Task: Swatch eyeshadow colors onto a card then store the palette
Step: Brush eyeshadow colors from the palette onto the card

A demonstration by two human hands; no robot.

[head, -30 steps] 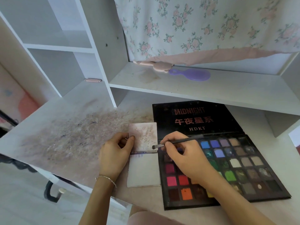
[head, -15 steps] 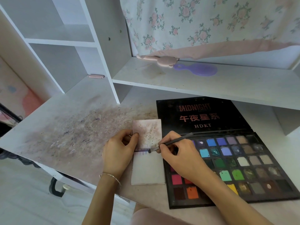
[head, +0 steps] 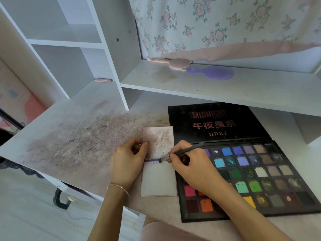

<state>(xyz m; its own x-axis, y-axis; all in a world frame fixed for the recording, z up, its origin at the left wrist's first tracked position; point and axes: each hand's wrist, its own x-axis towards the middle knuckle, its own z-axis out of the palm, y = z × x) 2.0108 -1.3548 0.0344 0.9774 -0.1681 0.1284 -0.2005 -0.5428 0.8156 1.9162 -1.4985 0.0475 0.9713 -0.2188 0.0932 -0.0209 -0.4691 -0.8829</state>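
An open black eyeshadow palette point(head: 257, 173) with several coloured pans lies on the desk at the right, its lid flat behind it. Just left of it lies a folded white card point(head: 159, 181), speckled on its upper half, with faint purple-blue swatches along the fold. My left hand point(head: 127, 159) holds the card's left edge, thumb on the upper half. My right hand point(head: 189, 164) grips a thin dark brush point(head: 184, 151) like a pen; its tip touches the card at the fold, beside the swatches.
The stained white desk point(head: 78, 145) stretches to the left, its front edge close by. A shelf point(head: 225, 91) overhangs the palette's lid and carries a purple brush point(head: 213, 73) and a pink one point(head: 173, 63). Cubby shelves rise at the back left; a floral curtain hangs behind.
The brush tip has moved left from the card's right edge onto the fold line beside the swatches. My left hand has kept its hold on the card. The view has shifted slightly.
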